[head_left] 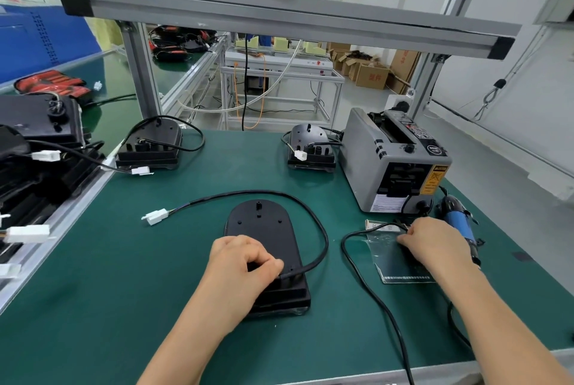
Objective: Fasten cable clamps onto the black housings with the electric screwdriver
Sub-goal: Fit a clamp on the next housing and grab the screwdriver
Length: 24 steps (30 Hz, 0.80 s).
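Hands work apart, each on its own job. The left hand [245, 266] sits on the near end of the black housing [261, 229], which lies flat in the middle of the desk [124, 260]. Its fingers are curled, and the thumb and forefinger seem to nip the cable [313, 220] just where it leaves the housing, probably to seat it where a clamp would go. From there the cable loops round the far side to its white connector [155, 216].

The right hand [435, 244] rests palm-down on a clear plastic bag [394, 263], fingertips bent onto it, likely fishing for a clamp or screw. Whether it has caught anything I cannot tell.

The electric screwdriver [459, 223] lies just beyond that hand, unheld, handy for the next grab. Two more housings [152, 145] stand at the back, one beside a grey tape dispenser [394, 161].
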Each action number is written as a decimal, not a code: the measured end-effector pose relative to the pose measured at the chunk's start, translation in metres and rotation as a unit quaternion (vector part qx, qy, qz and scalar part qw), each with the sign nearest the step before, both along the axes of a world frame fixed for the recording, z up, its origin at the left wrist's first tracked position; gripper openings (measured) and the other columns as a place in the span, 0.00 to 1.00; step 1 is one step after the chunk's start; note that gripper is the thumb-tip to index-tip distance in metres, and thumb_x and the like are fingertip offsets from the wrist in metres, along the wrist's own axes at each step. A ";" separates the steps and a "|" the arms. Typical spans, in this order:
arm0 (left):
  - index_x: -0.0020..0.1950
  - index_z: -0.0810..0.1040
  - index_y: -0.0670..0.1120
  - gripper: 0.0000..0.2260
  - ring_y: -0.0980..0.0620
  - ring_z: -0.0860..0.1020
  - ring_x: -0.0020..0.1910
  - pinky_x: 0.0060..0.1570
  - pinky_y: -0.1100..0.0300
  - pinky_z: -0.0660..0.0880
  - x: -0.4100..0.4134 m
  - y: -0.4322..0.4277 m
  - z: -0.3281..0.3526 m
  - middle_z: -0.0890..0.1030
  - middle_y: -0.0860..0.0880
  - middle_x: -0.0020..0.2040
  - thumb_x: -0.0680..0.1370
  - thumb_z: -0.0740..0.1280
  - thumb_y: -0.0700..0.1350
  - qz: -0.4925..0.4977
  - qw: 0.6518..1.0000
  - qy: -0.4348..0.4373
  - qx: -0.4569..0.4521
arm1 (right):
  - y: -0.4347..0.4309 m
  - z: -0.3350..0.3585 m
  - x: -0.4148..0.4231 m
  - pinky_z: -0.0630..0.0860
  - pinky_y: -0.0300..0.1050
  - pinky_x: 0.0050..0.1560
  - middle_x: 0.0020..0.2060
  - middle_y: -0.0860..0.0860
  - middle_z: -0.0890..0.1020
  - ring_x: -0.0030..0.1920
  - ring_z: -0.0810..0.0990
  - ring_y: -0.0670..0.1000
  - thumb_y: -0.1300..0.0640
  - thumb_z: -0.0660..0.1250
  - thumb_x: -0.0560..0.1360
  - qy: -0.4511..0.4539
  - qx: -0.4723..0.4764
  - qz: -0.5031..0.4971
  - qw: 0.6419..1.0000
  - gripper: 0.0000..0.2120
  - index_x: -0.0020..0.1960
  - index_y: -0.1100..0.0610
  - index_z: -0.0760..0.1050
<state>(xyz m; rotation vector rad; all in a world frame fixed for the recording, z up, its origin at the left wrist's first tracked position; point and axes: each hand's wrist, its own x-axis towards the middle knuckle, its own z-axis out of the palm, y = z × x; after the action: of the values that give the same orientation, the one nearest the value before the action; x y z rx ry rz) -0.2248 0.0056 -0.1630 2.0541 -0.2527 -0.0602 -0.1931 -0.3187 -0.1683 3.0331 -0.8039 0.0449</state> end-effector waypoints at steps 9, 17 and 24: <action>0.27 0.77 0.50 0.14 0.59 0.65 0.60 0.51 0.70 0.62 -0.001 0.001 0.002 0.78 0.58 0.43 0.74 0.70 0.46 -0.010 1.000 -0.002 0.023 | 0.006 0.001 0.004 0.69 0.42 0.35 0.38 0.53 0.78 0.40 0.78 0.56 0.56 0.62 0.74 0.002 -0.042 0.013 0.999 0.07 0.41 0.57 0.76; 0.30 0.78 0.49 0.12 0.61 0.65 0.61 0.57 0.65 0.62 0.001 0.002 0.003 0.77 0.62 0.44 0.74 0.68 0.48 -0.033 0.999 0.012 0.028 | 0.086 0.040 -0.032 0.76 0.34 0.29 0.31 0.52 0.84 0.28 0.79 0.43 0.67 0.68 0.73 -0.190 0.569 0.081 0.796 0.06 0.41 0.59 0.81; 0.32 0.78 0.53 0.12 0.59 0.66 0.61 0.59 0.66 0.63 0.002 0.003 0.004 0.77 0.61 0.45 0.76 0.67 0.46 -0.046 0.998 -0.002 0.038 | 0.161 0.025 -0.058 0.74 0.32 0.36 0.35 0.49 0.85 0.33 0.79 0.41 0.68 0.69 0.72 -0.185 0.621 0.200 0.735 0.10 0.41 0.54 0.82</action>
<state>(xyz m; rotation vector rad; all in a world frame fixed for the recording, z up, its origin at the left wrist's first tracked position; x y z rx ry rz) -0.2224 0.0088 -0.1586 2.1167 -0.3523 -0.1242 -0.2515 -0.1576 -0.1429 4.5505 -0.0245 0.1811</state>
